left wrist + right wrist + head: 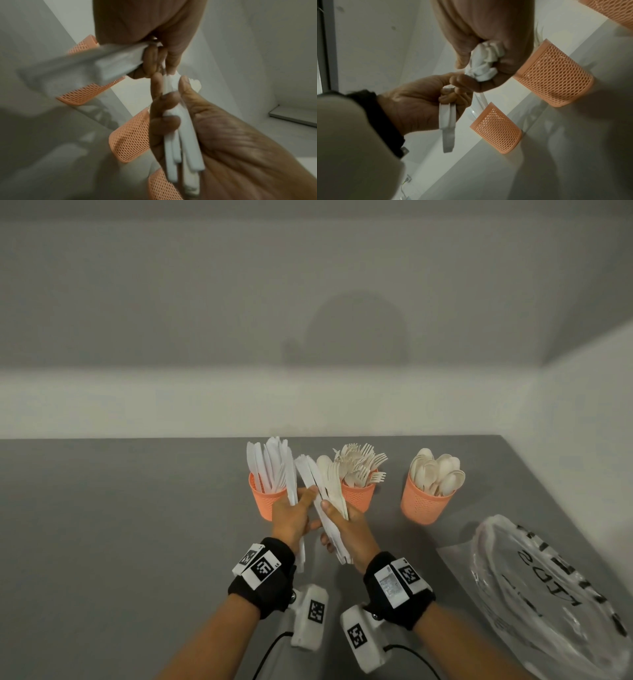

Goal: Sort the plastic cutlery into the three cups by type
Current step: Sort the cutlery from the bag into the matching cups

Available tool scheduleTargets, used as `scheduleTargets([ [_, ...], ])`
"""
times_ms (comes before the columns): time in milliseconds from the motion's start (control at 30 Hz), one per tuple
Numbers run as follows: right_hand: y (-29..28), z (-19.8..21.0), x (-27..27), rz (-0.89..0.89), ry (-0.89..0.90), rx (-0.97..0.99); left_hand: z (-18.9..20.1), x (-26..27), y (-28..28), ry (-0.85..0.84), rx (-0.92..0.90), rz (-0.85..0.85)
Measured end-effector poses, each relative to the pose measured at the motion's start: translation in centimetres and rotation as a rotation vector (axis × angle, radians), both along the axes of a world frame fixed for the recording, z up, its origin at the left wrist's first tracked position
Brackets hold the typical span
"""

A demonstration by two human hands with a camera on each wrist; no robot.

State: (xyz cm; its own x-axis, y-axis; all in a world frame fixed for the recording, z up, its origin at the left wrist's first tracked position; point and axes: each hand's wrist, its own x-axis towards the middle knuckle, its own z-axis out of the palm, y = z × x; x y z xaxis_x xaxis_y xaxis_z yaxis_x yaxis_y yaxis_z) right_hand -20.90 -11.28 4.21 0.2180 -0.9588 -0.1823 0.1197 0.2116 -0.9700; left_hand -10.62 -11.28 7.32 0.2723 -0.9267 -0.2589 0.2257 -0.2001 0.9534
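Note:
Three orange mesh cups stand at the table's back: the left cup (pixel 265 503) holds knives, the middle cup (pixel 359 496) forks, the right cup (pixel 423 505) spoons. In front of them my left hand (pixel 296 513) grips a couple of white knives (pixel 292 491) by the handles (pixel 447 121), blades up before the left cup. My right hand (pixel 346 530) clutches a mixed bundle of cutlery (pixel 327 489), with handle ends (pixel 181 146) sticking out below the fist. The two hands touch at the fingertips.
A crumpled clear plastic bag (pixel 548 594) with black print lies at the right front of the grey table (pixel 120 525). White walls close the back and right side. The table's left half is bare grey surface.

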Motion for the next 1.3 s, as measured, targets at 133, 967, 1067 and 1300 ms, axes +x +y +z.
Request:
scheduleTargets([
  [133,-0.1,0.3,0.0,-0.02,0.023,0.002,0.5,-0.2,0.2,-0.049,-0.05,-0.069],
  [967,-1.8,0.4,-0.2,-0.01,0.164,0.076,1.7,6.9,-5.0,-0.105,-0.167,0.21],
  [1067,-2.2,0.7,-0.2,-0.025,0.144,0.07,4.0,8.4,-7.3,-0.159,-0.303,0.314],
  [1300,-2.4,0.8,-0.2,-0.079,0.245,0.062,2.6,8.6,-10.4,-0.288,-0.342,0.297],
])
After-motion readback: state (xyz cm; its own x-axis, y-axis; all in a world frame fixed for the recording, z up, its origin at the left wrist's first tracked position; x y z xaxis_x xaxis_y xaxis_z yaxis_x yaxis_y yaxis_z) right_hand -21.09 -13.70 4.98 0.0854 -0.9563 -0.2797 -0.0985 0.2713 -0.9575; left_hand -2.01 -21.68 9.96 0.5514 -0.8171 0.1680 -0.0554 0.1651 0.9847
